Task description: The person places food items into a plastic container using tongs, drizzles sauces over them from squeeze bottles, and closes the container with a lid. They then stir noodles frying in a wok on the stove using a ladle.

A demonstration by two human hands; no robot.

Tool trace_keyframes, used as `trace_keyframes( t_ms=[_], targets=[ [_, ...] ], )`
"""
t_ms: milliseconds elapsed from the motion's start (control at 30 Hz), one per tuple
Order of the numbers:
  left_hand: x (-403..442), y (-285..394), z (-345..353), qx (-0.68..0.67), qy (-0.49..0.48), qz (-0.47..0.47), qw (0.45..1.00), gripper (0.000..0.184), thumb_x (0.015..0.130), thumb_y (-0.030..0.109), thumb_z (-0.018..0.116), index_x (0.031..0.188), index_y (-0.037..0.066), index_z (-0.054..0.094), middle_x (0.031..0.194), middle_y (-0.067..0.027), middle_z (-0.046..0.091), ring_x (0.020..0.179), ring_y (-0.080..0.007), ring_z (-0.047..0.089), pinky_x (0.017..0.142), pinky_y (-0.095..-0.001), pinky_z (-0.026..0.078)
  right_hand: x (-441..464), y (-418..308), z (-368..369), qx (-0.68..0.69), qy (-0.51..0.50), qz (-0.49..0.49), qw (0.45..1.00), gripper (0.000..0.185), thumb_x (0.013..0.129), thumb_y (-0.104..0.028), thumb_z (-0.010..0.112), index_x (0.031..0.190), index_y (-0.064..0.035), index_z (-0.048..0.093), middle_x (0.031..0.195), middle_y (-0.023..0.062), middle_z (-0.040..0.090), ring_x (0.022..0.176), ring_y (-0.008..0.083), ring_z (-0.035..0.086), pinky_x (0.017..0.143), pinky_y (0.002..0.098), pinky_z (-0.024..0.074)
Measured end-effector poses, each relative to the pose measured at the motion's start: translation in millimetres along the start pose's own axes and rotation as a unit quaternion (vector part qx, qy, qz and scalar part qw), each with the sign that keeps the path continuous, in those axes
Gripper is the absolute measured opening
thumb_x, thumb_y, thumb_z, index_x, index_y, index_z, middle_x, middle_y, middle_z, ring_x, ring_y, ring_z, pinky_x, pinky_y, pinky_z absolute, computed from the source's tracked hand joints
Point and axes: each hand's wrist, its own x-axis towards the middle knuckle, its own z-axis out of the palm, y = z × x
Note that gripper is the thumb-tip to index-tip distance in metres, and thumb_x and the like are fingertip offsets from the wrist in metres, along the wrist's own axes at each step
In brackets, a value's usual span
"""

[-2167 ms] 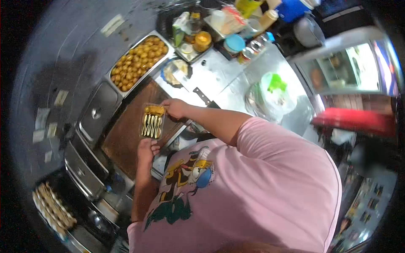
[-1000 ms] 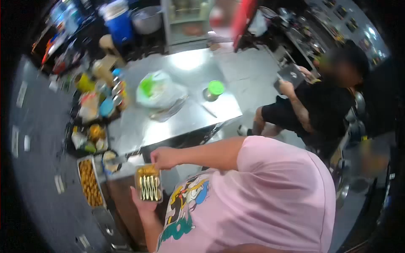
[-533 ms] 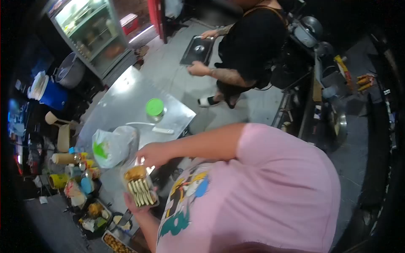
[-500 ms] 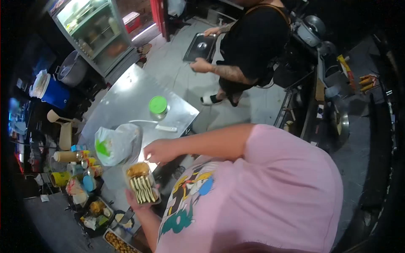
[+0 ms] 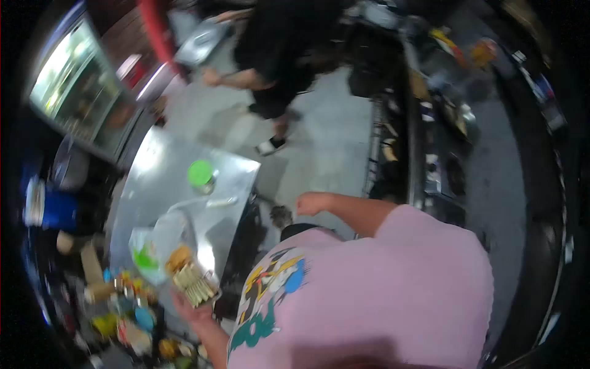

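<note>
My left hand (image 5: 195, 312) holds a clear tray (image 5: 214, 296) from below and along its near side. Inside it, a golden-brown portion (image 5: 179, 259) lies at one end, beside a row of pale strips (image 5: 195, 287) with light sauce lines. My right hand (image 5: 313, 203) is away from the tray, over the floor past the table corner, its fingers curled in with nothing visible in them. A plastic bag with something green (image 5: 145, 256) rests on the metal table (image 5: 160, 178), just beyond the tray. Motion blurs the view.
A green-lidded jar (image 5: 201, 174) and a white-handled tool (image 5: 221, 202) are on the table. Bottles and tubs (image 5: 126, 289) crowd its lower left. Beyond it, a person in black (image 5: 276, 49) stands near a metal lid (image 5: 201, 42). A glass-door fridge (image 5: 83, 89) is upper left.
My right hand has left the tray's edge and moved right. My left hand still holds the tray, now slightly lower and more tilted in view. The person in black has shifted left in view.
</note>
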Motion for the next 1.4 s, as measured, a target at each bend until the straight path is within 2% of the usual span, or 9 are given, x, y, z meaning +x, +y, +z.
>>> trace_keyframes(
  t_ms=[100,200,300,467,567,700,833,1133,1400],
  targets=[
    [27,0,9,0.044,-0.159,-0.050,0.985,0.079,0.108,0.066,0.035,0.166,0.013,0.034,0.161,-0.0184,0.047,0.137,-0.0492,0.054,0.108,-0.0603,0.052,-20,8,-13,-0.047,-0.014,-0.039,0.998,0.036,0.086,-0.039,0.064,0.080,-0.0064,0.076,0.066,0.0124,0.068,0.059,0.0294,0.064,0.060,0.0457,0.0551],
    [21,-11,67,0.024,0.003,0.023,0.999,0.078,0.109,0.064,0.034,0.166,0.012,0.033,0.159,-0.0190,0.049,0.131,-0.0505,0.059,0.097,-0.0603,0.059,-14,-19,-74,0.130,-0.129,0.109,0.977,0.040,0.093,-0.045,0.066,0.112,-0.0112,0.076,0.095,0.0026,0.076,0.077,0.0196,0.073,0.063,0.0414,0.0579],
    [56,-6,62,0.026,-0.182,0.001,0.983,0.072,0.110,0.056,0.039,0.161,0.005,0.037,0.153,-0.0212,0.055,0.126,-0.0450,0.064,0.110,-0.0587,0.055,2,-4,-136,0.272,-0.025,0.108,0.956,0.040,0.097,-0.044,0.065,0.121,-0.0116,0.070,0.104,0.0063,0.075,0.079,0.0177,0.073,0.067,0.0361,0.0586],
    [74,-37,107,0.002,-0.096,0.079,0.992,0.070,0.110,0.057,0.038,0.160,0.008,0.041,0.150,-0.0195,0.058,0.128,-0.0448,0.063,0.106,-0.0606,0.056,34,10,-285,0.361,0.076,0.075,0.926,0.037,0.100,-0.035,0.064,0.127,-0.0106,0.067,0.111,0.0053,0.071,0.089,0.0189,0.071,0.076,0.0352,0.0575],
    [80,-64,132,-0.037,0.025,0.153,0.987,0.074,0.108,0.062,0.039,0.161,0.010,0.041,0.151,-0.0206,0.057,0.134,-0.0490,0.057,0.106,-0.0667,0.052,72,-1,-347,0.346,0.029,0.037,0.937,0.041,0.100,-0.034,0.065,0.133,-0.0109,0.064,0.109,0.0043,0.070,0.089,0.0185,0.071,0.078,0.0356,0.0568],
    [82,-99,117,-0.084,-0.049,0.196,0.976,0.079,0.107,0.064,0.041,0.161,0.008,0.040,0.152,-0.0239,0.055,0.136,-0.0532,0.054,0.105,-0.0677,0.051,159,-64,-381,0.253,-0.092,-0.014,0.963,0.052,0.099,-0.033,0.065,0.146,-0.0114,0.056,0.109,0.0055,0.071,0.088,0.0190,0.070,0.075,0.0351,0.0568],
    [48,-145,138,-0.130,0.113,0.271,0.947,0.078,0.108,0.065,0.037,0.161,0.008,0.041,0.155,-0.0196,0.055,0.134,-0.0555,0.054,0.106,-0.0685,0.050,252,-163,-352,0.105,-0.181,-0.092,0.974,0.074,0.097,-0.033,0.065,0.163,-0.0122,0.038,0.109,0.0115,0.073,0.084,0.0224,0.073,0.066,0.0412,0.0584],
    [-10,-188,142,-0.123,0.100,0.346,0.925,0.077,0.110,0.065,0.027,0.161,0.010,0.042,0.156,-0.0177,0.055,0.135,-0.0432,0.058,0.113,-0.0701,0.043,313,-318,-299,-0.026,-0.163,-0.164,0.973,0.040,0.098,-0.032,0.062,0.121,-0.0003,0.068,0.112,0.0156,0.076,0.079,0.0244,0.075,0.067,0.0442,0.0602],
    [-2,-161,157,-0.096,0.084,0.369,0.921,0.074,0.109,0.063,0.033,0.158,0.009,0.044,0.148,-0.0163,0.061,0.128,-0.0388,0.064,0.113,-0.0699,0.042,348,-199,-320,0.136,-0.203,-0.152,0.958,0.038,0.100,-0.036,0.060,0.125,-0.0076,0.061,0.107,0.0130,0.070,0.077,0.0245,0.073,0.062,0.0408,0.0577]
  ],
)
